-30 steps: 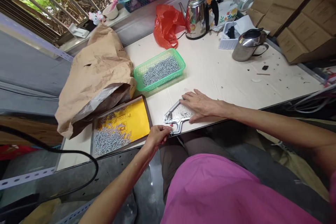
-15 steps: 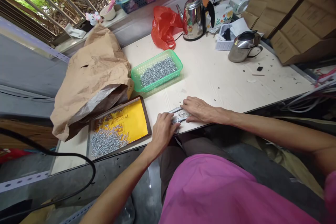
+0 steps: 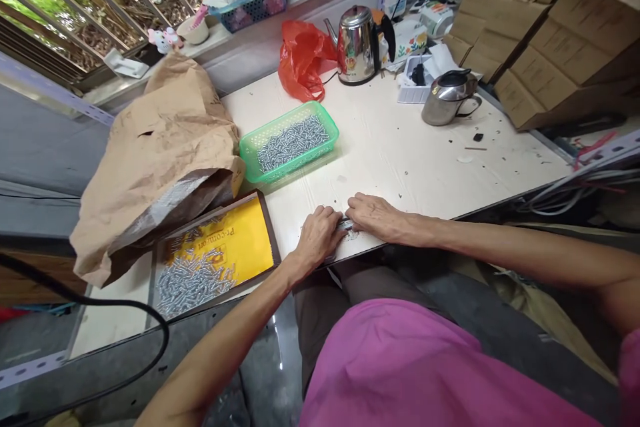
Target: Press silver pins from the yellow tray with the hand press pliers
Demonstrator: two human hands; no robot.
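Near the table's front edge, my left hand (image 3: 319, 237) and my right hand (image 3: 374, 218) face each other with curled fingers. Both grip a narrow silvery metal strip (image 3: 345, 223), one end each. Most of it is covered by my fingers, so its exact kind is hidden. Small bits show on the tabletop just under the right hand. Left of my left hand lies a shallow tray (image 3: 267, 230) with a yellow sheet (image 3: 253, 233) and a pile of small silvery metal pins (image 3: 193, 280). Behind it stands a green plastic basket (image 3: 300, 168) of similar metal pins (image 3: 293, 142).
A large brown paper bag (image 3: 165, 147) slumps at the left. Farther back are a red plastic bag (image 3: 303, 60), a steel kettle (image 3: 356, 47), a white basket (image 3: 413, 90) and a steel jug (image 3: 447, 100). Cardboard boxes (image 3: 540, 80) stack at the right. A black cable (image 3: 160, 327) loops at lower left.
Two separate metal strips showed between my hands; now they appear brought together, mostly covered by my fingers. My view has shifted slightly, moving the scene left.
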